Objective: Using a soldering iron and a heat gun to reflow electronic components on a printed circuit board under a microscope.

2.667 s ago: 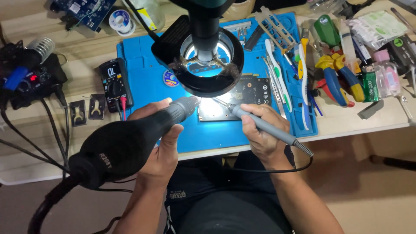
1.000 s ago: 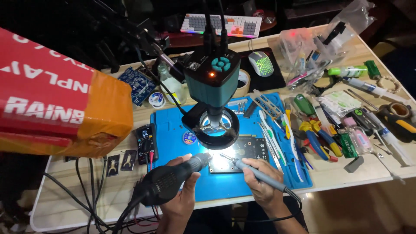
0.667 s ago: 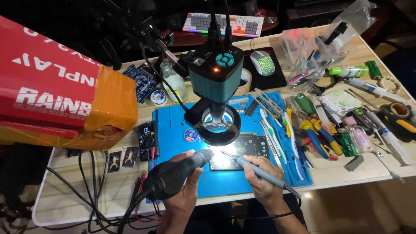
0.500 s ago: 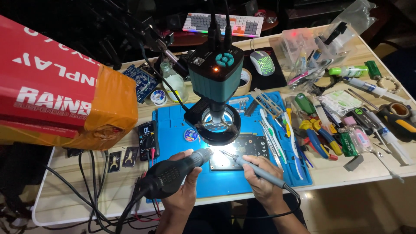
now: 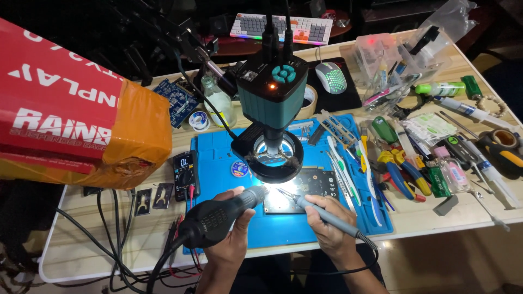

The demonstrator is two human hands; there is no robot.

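My left hand (image 5: 231, 231) grips a thick black hot-air handle (image 5: 218, 216) whose metal nozzle points at a dark circuit board (image 5: 302, 188) on the blue work mat (image 5: 218, 163). My right hand (image 5: 327, 231) holds a slim grey soldering iron (image 5: 321, 213) like a pen, its tip over the lit part of the board. Right above the board hangs a green-black microscope camera (image 5: 272, 95) with a glowing ring light (image 5: 271, 155).
A multimeter (image 5: 186, 167) lies at the mat's left edge; tweezers and screwdrivers (image 5: 397, 169) lie to the right. A red and orange box (image 5: 71, 120) looms at the left. Cables (image 5: 114, 239) trail over the near table edge. Keyboard (image 5: 280, 26), mouse (image 5: 331, 76) and bottle (image 5: 218, 100) stand behind.
The view has pulled back and up from a close look at the mat to the whole table. Both hands stay at the board with their tools, shifting only slightly.
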